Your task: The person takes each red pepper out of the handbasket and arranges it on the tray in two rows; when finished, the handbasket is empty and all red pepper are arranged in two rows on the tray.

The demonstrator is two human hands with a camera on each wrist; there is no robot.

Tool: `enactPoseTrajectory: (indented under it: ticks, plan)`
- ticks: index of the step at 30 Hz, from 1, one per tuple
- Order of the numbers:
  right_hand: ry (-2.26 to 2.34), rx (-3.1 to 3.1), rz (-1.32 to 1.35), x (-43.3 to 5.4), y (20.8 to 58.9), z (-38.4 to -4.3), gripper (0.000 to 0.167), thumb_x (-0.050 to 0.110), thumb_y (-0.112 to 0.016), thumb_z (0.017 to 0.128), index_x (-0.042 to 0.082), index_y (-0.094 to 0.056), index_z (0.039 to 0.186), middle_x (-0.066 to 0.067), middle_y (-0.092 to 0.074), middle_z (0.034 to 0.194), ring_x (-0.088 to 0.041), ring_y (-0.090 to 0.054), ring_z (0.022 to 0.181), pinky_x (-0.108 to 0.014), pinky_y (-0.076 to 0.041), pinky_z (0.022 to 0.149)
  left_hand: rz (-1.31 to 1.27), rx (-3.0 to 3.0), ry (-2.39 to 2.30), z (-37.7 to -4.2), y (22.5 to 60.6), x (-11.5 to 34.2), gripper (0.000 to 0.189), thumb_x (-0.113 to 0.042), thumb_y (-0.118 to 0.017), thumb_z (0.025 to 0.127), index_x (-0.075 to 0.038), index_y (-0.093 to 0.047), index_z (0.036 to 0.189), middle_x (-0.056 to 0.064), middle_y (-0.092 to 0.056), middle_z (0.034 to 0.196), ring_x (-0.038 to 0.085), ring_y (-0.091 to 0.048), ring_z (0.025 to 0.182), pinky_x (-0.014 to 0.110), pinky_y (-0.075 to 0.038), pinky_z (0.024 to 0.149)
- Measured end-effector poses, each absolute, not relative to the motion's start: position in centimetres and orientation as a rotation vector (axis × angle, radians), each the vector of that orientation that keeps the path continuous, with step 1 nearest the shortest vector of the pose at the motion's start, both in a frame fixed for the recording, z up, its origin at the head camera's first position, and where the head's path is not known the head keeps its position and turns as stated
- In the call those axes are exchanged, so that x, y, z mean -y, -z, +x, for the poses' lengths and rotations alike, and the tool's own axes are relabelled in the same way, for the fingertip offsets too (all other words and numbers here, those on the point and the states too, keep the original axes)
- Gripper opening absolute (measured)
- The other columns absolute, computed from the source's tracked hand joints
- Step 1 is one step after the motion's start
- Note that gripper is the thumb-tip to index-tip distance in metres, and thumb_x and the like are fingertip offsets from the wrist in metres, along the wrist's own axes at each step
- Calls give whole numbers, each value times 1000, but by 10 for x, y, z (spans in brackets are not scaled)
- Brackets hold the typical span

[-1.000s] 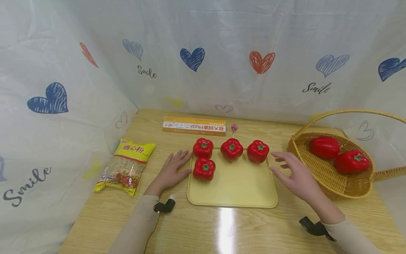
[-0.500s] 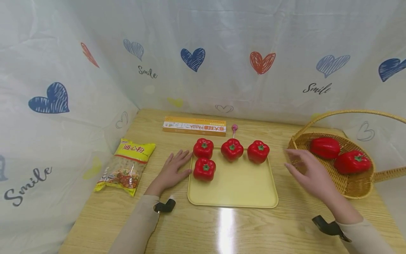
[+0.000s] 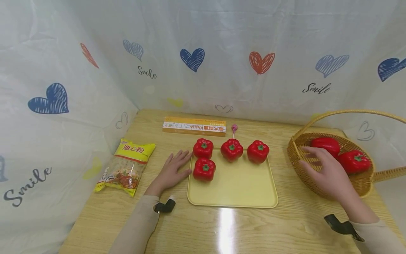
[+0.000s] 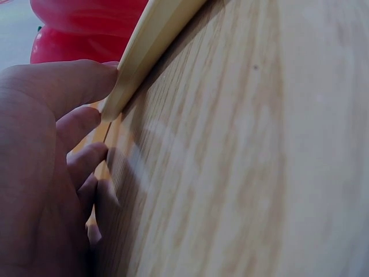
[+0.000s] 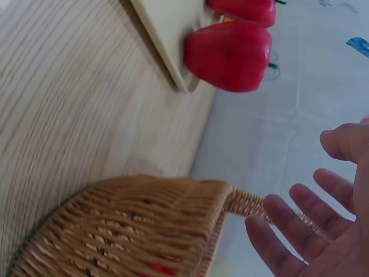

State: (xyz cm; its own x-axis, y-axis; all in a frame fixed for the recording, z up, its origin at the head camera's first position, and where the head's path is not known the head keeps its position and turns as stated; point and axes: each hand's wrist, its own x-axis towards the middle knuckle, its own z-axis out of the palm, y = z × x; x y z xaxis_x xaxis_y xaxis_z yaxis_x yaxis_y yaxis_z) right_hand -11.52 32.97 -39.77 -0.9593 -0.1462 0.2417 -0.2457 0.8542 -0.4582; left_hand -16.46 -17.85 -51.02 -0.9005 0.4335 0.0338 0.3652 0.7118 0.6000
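Peppers, red: how were they placed?

Two lay in the basket, four on the tray.

And the hands?

The right hand, thumb well apart from its fingers, hung over the basket, holding nothing; the left hand rested with fingers extended, thumb at the tray's edge.

What would a sound reach have required?

Probably clearing the basket's rim, then gripping one pepper's sides rather than its stem.

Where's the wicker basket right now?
In the head view, the wicker basket stands on the right of the table, right of the yellow tray, with the right hand above its rim.
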Motion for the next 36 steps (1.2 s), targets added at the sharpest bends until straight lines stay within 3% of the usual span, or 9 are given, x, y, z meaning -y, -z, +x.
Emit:
enactPoseTrajectory:
  ticks: [3, 5, 7, 13, 20, 31, 36]
  plan:
    - [-741, 2838, 275, -335, 395, -116, 50, 23, -72, 96, 5, -57, 139, -19, -58, 131, -39, -60, 109, -26, -50, 82, 660, -2804, -952, -165, 513, 180, 67, -40, -62, 100, -16, -39, 158, 7, -31, 165, 29, -15, 156, 50, 3, 126]
    - [-742, 2833, 263, -339, 394, -117, 49, 24, -71, 97, 5, -56, 140, -18, -58, 131, -38, -59, 110, -10, -41, 81, 658, -2803, -955, -165, 514, 180, 67, -41, -63, 100, -17, -39, 158, 6, -31, 165, 28, -15, 156, 49, 3, 126]
    - [-744, 2824, 264, -343, 393, -118, 49, 24, -70, 98, 3, -56, 139, -18, -58, 130, -39, -59, 110, -6, -36, 80, 661, -2803, -960, -165, 514, 180, 67, -41, -63, 100, -17, -39, 158, 6, -31, 165, 28, -15, 156, 49, 3, 126]
    - [-689, 2830, 229, -358, 393, -124, 50, 26, -69, 98, 4, -55, 141, -20, -58, 129, -44, -61, 104, -23, -41, 74, 660, -2802, -967, -164, 513, 180, 68, -42, -63, 100, -18, -39, 158, 6, -31, 165, 28, -16, 156, 49, 3, 126]
    - [-671, 2859, 164, -373, 391, -129, 50, 29, -67, 99, 2, -55, 141, -25, -57, 125, -46, -63, 94, -24, -43, 66, 658, -2803, -968, -163, 511, 179, 67, -40, -63, 100, -16, -40, 157, 7, -32, 165, 29, -17, 155, 50, 2, 126]
    - [-650, 2869, 76, -396, 389, -141, 55, 25, -64, 100, -5, -48, 143, -33, -55, 123, -52, -57, 100, -60, -46, 73, 658, -2807, -955, -162, 509, 179, 66, -39, -63, 100, -16, -40, 158, 8, -32, 165, 29, -16, 155, 49, 2, 126]
    - [-648, 2875, 27, -405, 389, -147, 55, 25, -63, 101, -9, -47, 142, -37, -51, 129, -55, -51, 107, -69, -43, 81, 659, -2804, -959, -162, 509, 179, 67, -39, -63, 100, -16, -40, 158, 8, -31, 165, 29, -16, 156, 50, 2, 126]
